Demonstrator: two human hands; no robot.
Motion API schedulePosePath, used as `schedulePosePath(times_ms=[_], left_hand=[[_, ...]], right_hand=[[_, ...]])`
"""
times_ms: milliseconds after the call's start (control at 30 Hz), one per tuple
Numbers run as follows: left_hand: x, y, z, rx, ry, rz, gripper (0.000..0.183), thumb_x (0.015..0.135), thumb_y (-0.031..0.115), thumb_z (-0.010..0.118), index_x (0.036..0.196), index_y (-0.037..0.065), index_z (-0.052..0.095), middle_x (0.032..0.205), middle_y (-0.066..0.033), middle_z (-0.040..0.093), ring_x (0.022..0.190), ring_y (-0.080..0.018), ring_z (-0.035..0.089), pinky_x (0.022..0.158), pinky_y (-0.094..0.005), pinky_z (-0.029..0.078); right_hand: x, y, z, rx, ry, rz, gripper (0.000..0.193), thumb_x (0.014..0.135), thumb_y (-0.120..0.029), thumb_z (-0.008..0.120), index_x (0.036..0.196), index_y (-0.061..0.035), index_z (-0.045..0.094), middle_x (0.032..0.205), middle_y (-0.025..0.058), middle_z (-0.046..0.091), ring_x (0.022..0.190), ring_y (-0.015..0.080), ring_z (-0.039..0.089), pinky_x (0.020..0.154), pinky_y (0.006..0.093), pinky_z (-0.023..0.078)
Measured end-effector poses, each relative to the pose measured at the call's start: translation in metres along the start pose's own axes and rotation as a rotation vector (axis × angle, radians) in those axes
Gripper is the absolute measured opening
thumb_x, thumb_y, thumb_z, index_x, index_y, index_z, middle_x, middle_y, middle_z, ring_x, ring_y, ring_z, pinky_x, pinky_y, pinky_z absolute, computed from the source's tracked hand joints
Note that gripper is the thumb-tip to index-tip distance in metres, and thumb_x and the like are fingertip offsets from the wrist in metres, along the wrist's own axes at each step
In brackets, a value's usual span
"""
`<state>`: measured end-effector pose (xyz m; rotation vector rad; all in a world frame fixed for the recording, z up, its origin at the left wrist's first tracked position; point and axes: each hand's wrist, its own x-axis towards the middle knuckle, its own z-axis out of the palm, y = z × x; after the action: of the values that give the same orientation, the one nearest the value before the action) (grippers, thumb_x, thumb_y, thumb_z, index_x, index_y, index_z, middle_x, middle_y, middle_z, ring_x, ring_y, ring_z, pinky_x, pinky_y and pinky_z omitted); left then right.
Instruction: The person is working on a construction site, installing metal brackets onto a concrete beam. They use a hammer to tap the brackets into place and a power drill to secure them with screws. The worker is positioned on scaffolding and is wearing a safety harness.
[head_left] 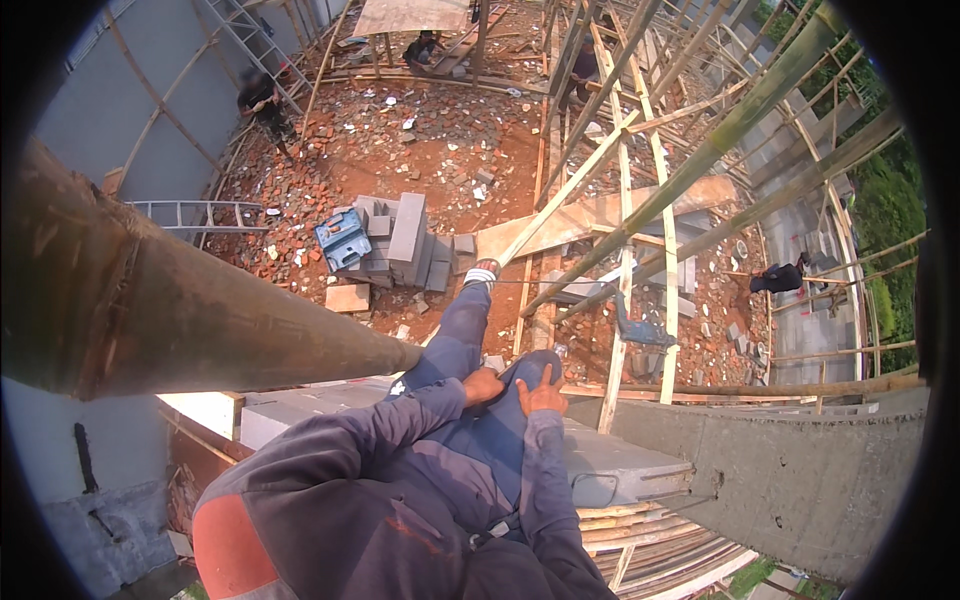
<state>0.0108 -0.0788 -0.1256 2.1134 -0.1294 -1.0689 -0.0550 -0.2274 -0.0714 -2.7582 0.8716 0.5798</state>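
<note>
I sit high on a grey block wall (625, 462), my legs hanging over the ground below. On my left thigh rests my left hand (483, 386), its fingers curled in with nothing seen in them. My right hand (543, 394) lies on my right thigh near the knee, fingers spread and holding nothing. Both hands touch only my blue trousers (462, 335). Ahead and to the right, a blue-grey object shaped like a power drill (642, 330) lies across the pale wooden beams (668, 300), away from my hands.
A thick bamboo pole (220, 305) slants close on my left; a thinner bamboo pole (690, 165) crosses on the right. Below are stacked grey blocks (405, 235), a blue tool case (342, 240) and brick rubble. A person (265, 105) stands far left; others are farther off. Concrete (800, 480) extends right.
</note>
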Motion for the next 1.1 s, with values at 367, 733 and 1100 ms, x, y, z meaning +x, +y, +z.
schedulePosePath(times_ms=[367, 733, 1100], left_hand=[[-0.010, 0.009, -0.006, 0.041, -0.008, -0.006, 0.045, 0.083, 0.025, 0.060, 0.120, 0.000, 0.064, 0.109, -0.0266, 0.068, 0.099, -0.0378, 0.068, 0.083, -0.0443, 0.053], [0.005, -0.006, 0.002, -0.022, 0.011, -0.123, 0.045, 0.088, 0.028, 0.054, 0.121, 0.000, 0.065, 0.116, -0.0257, 0.067, 0.111, -0.0384, 0.064, 0.095, -0.0463, 0.050], [0.007, -0.008, 0.005, -0.085, 0.226, 0.256, 0.037, 0.086, 0.022, 0.053, 0.100, -0.009, 0.066, 0.099, -0.0323, 0.067, 0.096, -0.0429, 0.066, 0.083, -0.0510, 0.051]], right_hand=[[-0.007, -0.029, -0.018, -0.198, -0.147, 0.068, 0.090, 0.089, -0.058, 0.058, 0.159, -0.0172, 0.019, 0.158, 0.0272, 0.023, 0.140, 0.0522, 0.032, 0.111, 0.0620, 0.030], [0.063, -0.049, 0.028, 0.189, 0.010, -0.379, 0.050, 0.088, -0.023, 0.060, 0.137, -0.0186, 0.055, 0.138, 0.0106, 0.056, 0.133, 0.0342, 0.047, 0.113, 0.0636, 0.025], [0.104, -0.040, 0.071, 0.448, 0.235, -0.481, 0.072, 0.089, -0.028, 0.067, 0.152, -0.0133, 0.036, 0.155, 0.0240, 0.033, 0.144, 0.0356, 0.033, 0.115, 0.0467, 0.033]])
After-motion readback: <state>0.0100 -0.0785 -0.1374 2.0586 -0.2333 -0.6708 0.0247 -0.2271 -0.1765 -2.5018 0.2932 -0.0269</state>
